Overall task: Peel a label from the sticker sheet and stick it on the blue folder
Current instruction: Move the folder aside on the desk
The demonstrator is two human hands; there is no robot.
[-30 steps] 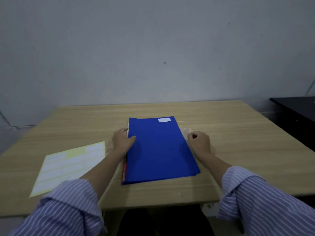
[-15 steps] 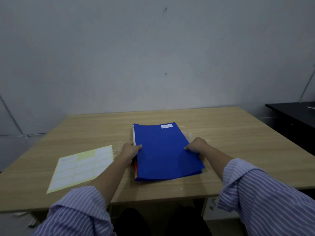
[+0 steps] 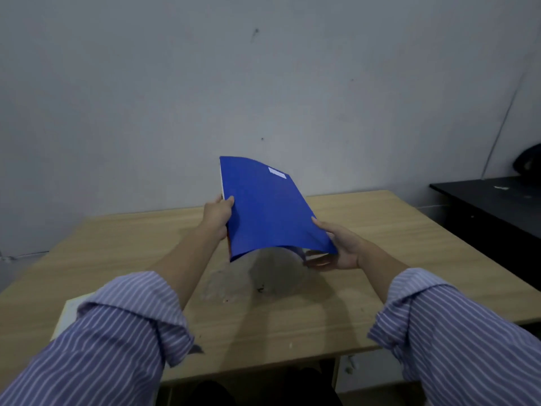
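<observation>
The blue folder (image 3: pixel 263 206) is in the air above the wooden table (image 3: pixel 380 230), tilted with its far end raised. A small white label (image 3: pixel 277 172) is stuck near its upper right corner. My left hand (image 3: pixel 218 213) grips the folder's left edge. My right hand (image 3: pixel 341 247) holds its lower right corner from beneath, thumb on top. The folder's near edge sags between my hands. Only a pale corner of the sticker sheet (image 3: pixel 68 313) shows at the table's left front, mostly hidden behind my left sleeve.
A black desk (image 3: pixel 491 206) stands to the right of the table, with a dark object (image 3: pixel 528 159) on it. A grey wall rises behind the table. Small dark specks (image 3: pixel 260 288) lie on the tabletop under the folder.
Both hands have lifted the folder off the table and tilted its far end upward. The camera view has risen, so the sticker sheet is now mostly hidden behind my left sleeve.
</observation>
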